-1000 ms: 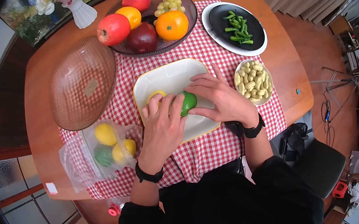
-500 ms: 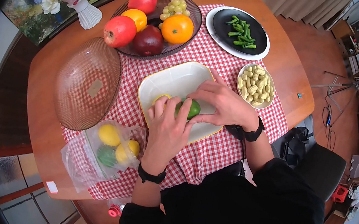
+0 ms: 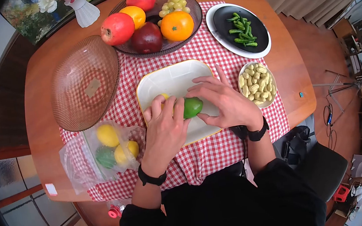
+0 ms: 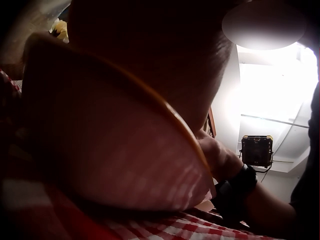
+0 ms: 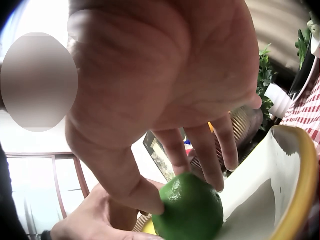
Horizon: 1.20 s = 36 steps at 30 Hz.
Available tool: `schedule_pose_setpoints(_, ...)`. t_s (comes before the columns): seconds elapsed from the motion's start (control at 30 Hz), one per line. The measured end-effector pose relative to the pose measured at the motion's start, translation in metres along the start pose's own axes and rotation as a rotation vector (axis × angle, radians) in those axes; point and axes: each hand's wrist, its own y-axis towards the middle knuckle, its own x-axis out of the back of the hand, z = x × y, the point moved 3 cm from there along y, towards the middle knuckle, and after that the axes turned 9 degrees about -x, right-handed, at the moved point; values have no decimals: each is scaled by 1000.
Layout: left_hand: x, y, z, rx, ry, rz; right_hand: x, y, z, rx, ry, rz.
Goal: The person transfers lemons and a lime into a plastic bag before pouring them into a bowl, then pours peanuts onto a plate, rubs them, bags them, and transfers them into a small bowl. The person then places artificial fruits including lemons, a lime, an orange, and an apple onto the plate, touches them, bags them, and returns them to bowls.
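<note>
A green lime (image 3: 193,107) is between both hands, over the white dish (image 3: 165,76) with a yellow rim. My left hand (image 3: 164,126) grips the lime's left end between forefinger and thumb; its other fingers reach over a yellow lemon (image 3: 164,96), mostly hidden. My right hand (image 3: 229,102) holds the lime from the other side. In the right wrist view, the thumb presses the glossy lime (image 5: 187,207) while the fingers reach behind it. The dish's outer wall (image 4: 115,140) blocks the left wrist view of the fingertips.
Left of the dish lies a clear plastic bag (image 3: 81,166) with lemons and a green fruit. A ribbed glass bowl (image 3: 72,90) stands beyond it. A fruit bowl (image 3: 173,48), a plate of green peppers (image 3: 220,29) and a bowl of peanuts (image 3: 256,83) surround the dish.
The lime has shifted slightly right and more of it shows between the hands. The right hand's fingers have spread a little; the left hand stays at the lime's left end.
</note>
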Motion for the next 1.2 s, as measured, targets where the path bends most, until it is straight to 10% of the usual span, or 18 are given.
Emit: schedule_pose_setpoints(1.2, 4, 2, 1, -6, -35, -142, -1, 1, -5, -42, -4, -38)
